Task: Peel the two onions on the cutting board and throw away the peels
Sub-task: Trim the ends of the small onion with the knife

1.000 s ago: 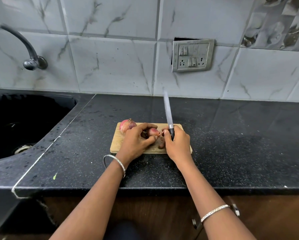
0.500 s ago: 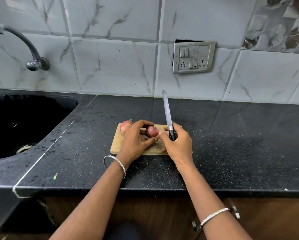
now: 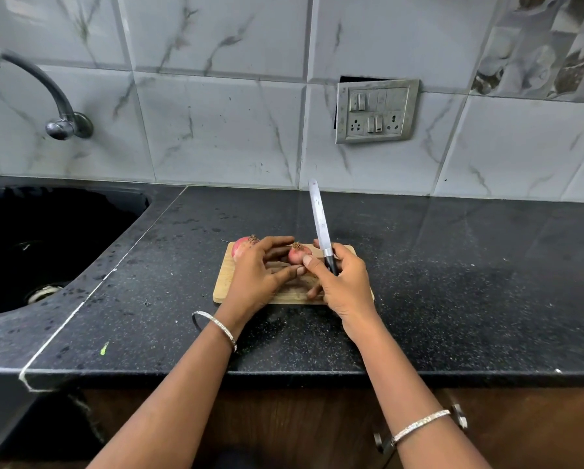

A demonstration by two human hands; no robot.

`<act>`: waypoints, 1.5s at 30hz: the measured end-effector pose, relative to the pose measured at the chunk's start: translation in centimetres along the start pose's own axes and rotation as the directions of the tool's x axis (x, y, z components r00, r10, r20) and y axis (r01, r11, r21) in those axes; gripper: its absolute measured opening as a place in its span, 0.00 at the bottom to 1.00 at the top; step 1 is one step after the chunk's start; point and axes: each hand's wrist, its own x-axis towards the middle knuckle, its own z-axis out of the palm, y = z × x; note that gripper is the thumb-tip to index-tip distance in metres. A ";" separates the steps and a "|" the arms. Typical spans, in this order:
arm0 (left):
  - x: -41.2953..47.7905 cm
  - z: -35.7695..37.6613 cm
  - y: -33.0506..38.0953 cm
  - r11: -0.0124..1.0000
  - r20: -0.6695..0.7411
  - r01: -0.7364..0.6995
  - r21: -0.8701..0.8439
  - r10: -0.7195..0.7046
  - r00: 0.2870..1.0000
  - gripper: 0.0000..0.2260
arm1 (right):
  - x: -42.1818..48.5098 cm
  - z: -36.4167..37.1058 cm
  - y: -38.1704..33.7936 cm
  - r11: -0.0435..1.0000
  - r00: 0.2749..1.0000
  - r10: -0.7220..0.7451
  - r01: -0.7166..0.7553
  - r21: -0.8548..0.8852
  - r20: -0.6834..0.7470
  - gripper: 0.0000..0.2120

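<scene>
Table (image 3: 453,282) was black speckled stone. Wooden cutting board (image 3: 223,286) lay flat on it, mid-table. Small green scrap (image 3: 104,347) lay on the table at 8 o'clock from the board, near the front edge. Sink (image 3: 47,238) was recessed at 9 o'clock.

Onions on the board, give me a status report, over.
Both busy: left hand holds small onion, right hand grips knife, blade up. On cutting board behind left hand: second onion. No obstruction seen.
</scene>
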 end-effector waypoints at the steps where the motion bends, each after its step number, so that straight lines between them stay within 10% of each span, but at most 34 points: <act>1: 0.0 0.0 0.1 1.000 -0.001 -0.009 0.012 0.009 1.000 0.25 | 0.0 0.0 0.1 1.000 1.000 0.011 -0.011 0.017 0.007 0.17; 18: -0.3 1.1 -0.2 0.805 0.032 -0.152 0.574 0.163 0.986 0.24 | -2.9 -0.3 0.6 0.847 0.937 -0.273 0.127 -0.517 -0.217 0.06; 45: -0.2 0.6 -0.4 0.931 -0.061 -0.087 0.356 0.116 0.991 0.14 | -6.3 -0.7 -2.2 0.635 0.997 -0.082 0.065 -0.770 0.017 0.14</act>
